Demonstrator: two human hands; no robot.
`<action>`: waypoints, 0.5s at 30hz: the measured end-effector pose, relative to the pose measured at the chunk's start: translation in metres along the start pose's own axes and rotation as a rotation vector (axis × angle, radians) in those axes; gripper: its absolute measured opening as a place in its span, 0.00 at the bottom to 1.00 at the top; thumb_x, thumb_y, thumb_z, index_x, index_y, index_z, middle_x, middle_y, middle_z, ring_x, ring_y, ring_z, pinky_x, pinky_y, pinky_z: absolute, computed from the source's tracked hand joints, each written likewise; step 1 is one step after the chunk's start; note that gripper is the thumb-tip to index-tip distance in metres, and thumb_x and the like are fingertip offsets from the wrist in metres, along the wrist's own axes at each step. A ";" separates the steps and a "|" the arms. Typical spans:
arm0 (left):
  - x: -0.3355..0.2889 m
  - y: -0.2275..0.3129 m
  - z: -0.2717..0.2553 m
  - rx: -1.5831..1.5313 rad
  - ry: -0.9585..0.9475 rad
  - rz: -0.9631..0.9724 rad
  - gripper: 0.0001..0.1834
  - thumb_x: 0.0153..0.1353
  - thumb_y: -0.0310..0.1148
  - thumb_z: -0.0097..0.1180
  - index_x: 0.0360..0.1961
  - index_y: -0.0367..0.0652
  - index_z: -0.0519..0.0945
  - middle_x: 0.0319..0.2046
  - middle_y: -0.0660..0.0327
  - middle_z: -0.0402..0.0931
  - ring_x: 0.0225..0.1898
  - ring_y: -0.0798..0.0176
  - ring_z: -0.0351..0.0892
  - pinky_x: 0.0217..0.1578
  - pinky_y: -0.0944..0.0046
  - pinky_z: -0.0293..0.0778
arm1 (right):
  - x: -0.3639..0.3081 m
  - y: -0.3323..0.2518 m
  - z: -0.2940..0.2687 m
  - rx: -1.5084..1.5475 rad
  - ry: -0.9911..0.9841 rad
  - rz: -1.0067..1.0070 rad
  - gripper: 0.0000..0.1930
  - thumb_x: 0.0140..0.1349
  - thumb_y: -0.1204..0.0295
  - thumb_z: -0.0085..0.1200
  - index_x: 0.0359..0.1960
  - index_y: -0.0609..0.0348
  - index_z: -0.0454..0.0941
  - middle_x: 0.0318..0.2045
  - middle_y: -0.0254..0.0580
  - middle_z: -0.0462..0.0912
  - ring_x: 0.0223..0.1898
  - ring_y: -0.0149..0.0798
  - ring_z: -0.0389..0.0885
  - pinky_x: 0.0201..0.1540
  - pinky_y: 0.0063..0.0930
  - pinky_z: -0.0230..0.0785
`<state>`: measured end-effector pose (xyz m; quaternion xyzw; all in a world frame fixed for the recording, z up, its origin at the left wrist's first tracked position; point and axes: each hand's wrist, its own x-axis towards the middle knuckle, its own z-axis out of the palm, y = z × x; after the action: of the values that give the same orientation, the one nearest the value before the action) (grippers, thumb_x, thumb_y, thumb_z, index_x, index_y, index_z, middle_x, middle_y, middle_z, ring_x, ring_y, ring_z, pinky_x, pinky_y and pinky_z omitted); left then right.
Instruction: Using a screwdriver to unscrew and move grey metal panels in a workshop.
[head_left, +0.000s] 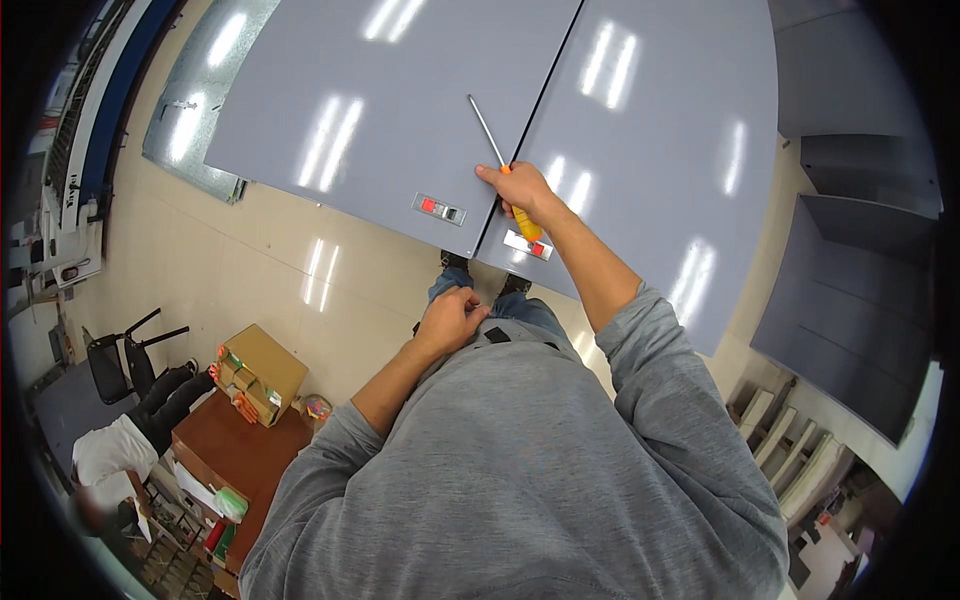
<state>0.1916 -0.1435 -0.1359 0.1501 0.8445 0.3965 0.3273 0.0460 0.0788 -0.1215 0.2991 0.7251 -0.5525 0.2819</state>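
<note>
My right hand is closed around the yellow and orange handle of a screwdriver. Its long metal shaft points up and to the left, over the gap between two grey-blue door panels. Below that hand, a small latch plate with a red part is set in the right panel. A similar latch plate sits in the left panel, near its lower corner. At my waist, by the hem of my grey shirt, my left hand has its fingers curled together; whether they pinch anything is hidden.
A cardboard box with orange gloves stands on a brown table at lower left. Another person is nearby, beside a black chair. A metal sheet lies at far left. Grey open cabinets stand at right.
</note>
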 end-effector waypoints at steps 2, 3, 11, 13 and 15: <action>0.000 0.000 -0.001 -0.003 -0.004 -0.003 0.13 0.59 0.36 0.64 0.35 0.34 0.81 0.33 0.48 0.81 0.33 0.51 0.84 0.37 0.57 0.80 | 0.001 0.000 0.000 -0.018 0.008 0.009 0.27 0.57 0.48 0.64 0.29 0.62 0.71 0.15 0.38 0.72 0.13 0.34 0.72 0.17 0.31 0.67; 0.001 0.001 -0.001 -0.001 -0.004 -0.003 0.13 0.59 0.36 0.64 0.35 0.34 0.81 0.33 0.48 0.81 0.33 0.51 0.84 0.37 0.57 0.80 | 0.002 0.000 -0.001 -0.028 0.013 0.013 0.27 0.57 0.48 0.64 0.29 0.62 0.71 0.15 0.38 0.72 0.13 0.34 0.72 0.17 0.31 0.68; 0.000 0.004 -0.001 0.014 -0.002 0.012 0.13 0.59 0.36 0.64 0.35 0.35 0.82 0.33 0.48 0.81 0.33 0.51 0.84 0.37 0.56 0.79 | -0.002 -0.007 -0.004 -0.131 0.002 0.023 0.26 0.57 0.49 0.63 0.26 0.64 0.73 0.14 0.40 0.75 0.13 0.34 0.74 0.18 0.30 0.69; 0.000 0.005 0.000 0.014 0.003 0.016 0.13 0.59 0.36 0.64 0.35 0.35 0.82 0.33 0.48 0.81 0.33 0.51 0.84 0.37 0.56 0.79 | -0.007 -0.011 -0.006 -0.180 -0.001 0.030 0.26 0.57 0.49 0.63 0.25 0.64 0.74 0.15 0.41 0.75 0.13 0.34 0.74 0.19 0.31 0.69; 0.001 0.007 0.000 0.016 0.001 0.027 0.13 0.59 0.36 0.64 0.35 0.35 0.82 0.33 0.48 0.81 0.33 0.51 0.84 0.37 0.56 0.79 | -0.013 -0.019 -0.011 -0.282 -0.003 0.043 0.26 0.57 0.49 0.62 0.25 0.66 0.75 0.15 0.42 0.77 0.14 0.34 0.75 0.20 0.32 0.70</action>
<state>0.1909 -0.1385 -0.1309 0.1638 0.8456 0.3940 0.3206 0.0398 0.0839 -0.0976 0.2711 0.7886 -0.4395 0.3338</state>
